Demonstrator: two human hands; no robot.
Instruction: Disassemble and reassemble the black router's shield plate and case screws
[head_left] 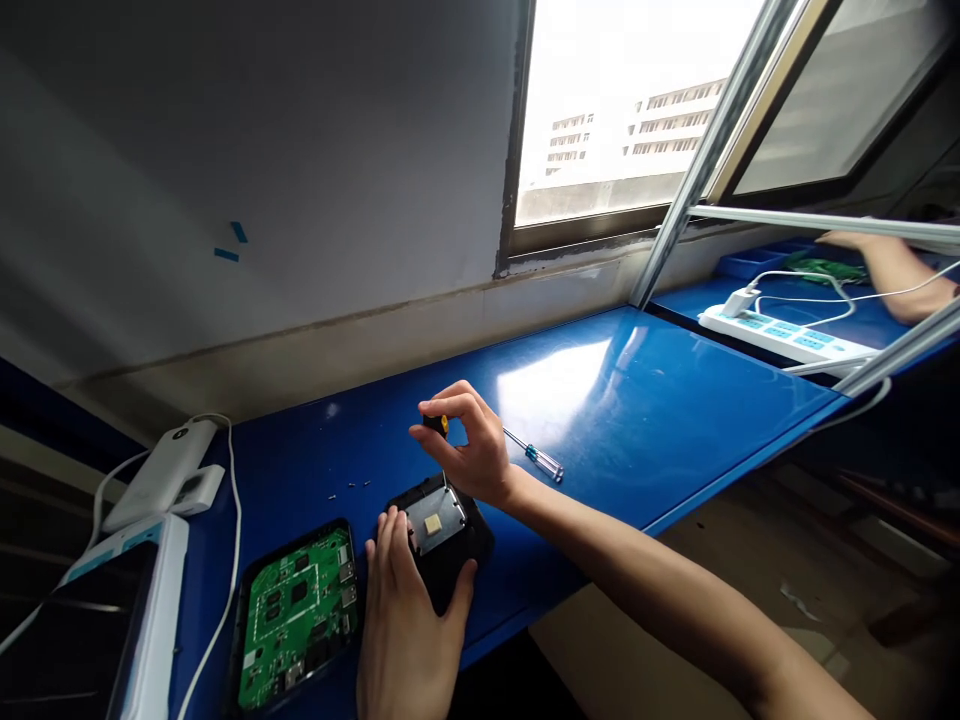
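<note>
My right hand [474, 445] pinches the black and yellow handle of a screwdriver [444, 425] between thumb and fingers. Its thin shaft points down at the upper edge of a metal plate [442, 512] with a small beige pad on it. This plate sits inside a black plastic cover [442, 578] lying on the blue table. With fingers along one side and the thumb on the other, my left hand [409, 610] grips the cover. To its left lies a black casing with a green circuit board [298, 605]. Several tiny screws [352, 486] rest behind the cover.
A second screwdriver with a clear handle [544, 463] lies right of my hands. White power strips [780, 335] and cables are at both ends, with a white device [161, 475] at left. A metal frame [701, 160] stands at right; beyond it reaches another person's arm [896, 270].
</note>
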